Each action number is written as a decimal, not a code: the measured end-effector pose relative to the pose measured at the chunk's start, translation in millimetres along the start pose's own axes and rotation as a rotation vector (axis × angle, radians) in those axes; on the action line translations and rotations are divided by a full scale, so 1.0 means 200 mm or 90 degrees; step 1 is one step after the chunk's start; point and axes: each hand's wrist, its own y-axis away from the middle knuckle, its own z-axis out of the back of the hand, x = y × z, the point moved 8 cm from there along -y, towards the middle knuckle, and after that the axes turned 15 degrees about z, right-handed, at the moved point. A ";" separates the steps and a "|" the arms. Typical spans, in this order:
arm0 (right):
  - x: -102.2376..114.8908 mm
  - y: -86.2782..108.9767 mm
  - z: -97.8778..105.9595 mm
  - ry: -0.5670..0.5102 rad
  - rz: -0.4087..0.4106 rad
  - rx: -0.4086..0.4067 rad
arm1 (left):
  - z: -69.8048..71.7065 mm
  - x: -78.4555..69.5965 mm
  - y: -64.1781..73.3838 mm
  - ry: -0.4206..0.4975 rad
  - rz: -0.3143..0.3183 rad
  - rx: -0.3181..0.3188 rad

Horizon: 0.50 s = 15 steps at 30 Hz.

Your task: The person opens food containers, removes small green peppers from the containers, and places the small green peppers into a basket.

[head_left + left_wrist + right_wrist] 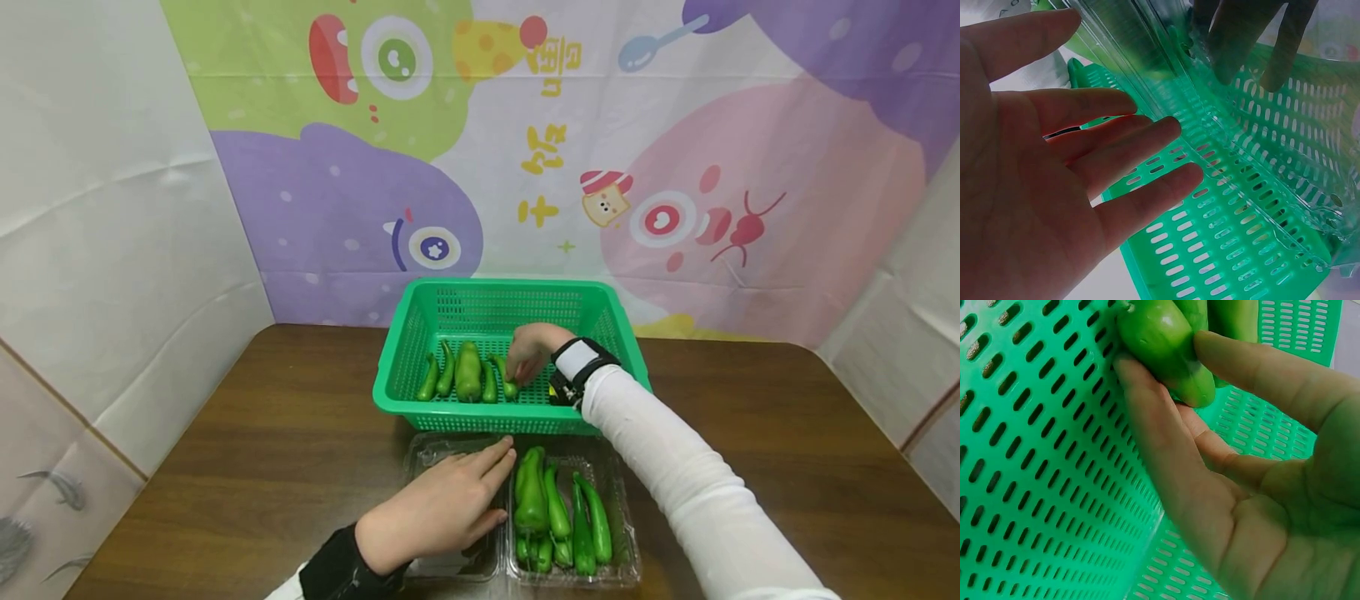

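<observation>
Inside the green basket (622, 333), my right hand (531, 348) pinches a green pepper (1160, 340) between thumb and fingers, as the right wrist view shows. Several other green peppers (468, 371) lie in a row to its left on the basket floor. My left hand (442, 510) stretches its fingers over the lid half (431, 454) of a clear plastic box, its fingertips near the hinge; whether it touches the plastic I cannot tell. In the box's other half (630, 550) lie several green peppers (531, 492), side by side and partly stacked.
The basket stands at the back of the brown wooden table (247, 467), close to a printed cloth (540, 167). The clear box sits directly in front of it. Pale cloth walls (112, 208) flank the table. My right forearm passes over the basket's right front corner.
</observation>
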 end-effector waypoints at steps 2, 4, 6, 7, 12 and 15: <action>0.00 0.01 0.00 -0.018 -0.001 0.000 | 0.00 0.00 0.00 0.002 -0.001 0.001; -0.01 0.01 0.00 -0.026 -0.003 0.003 | 0.00 0.00 0.00 0.003 -0.001 0.003; -0.01 0.02 0.00 -0.020 -0.004 0.006 | 0.00 0.00 0.00 0.006 -0.002 0.004; -0.02 0.01 0.00 -0.014 -0.004 0.008 | 0.01 0.00 0.00 0.007 -0.003 0.004; -0.02 0.01 0.00 -0.005 -0.003 0.015 | 0.01 -0.01 0.00 0.010 -0.005 0.005; -0.03 0.00 0.00 -0.008 0.002 0.011 | 0.01 -0.01 0.00 0.010 -0.007 0.006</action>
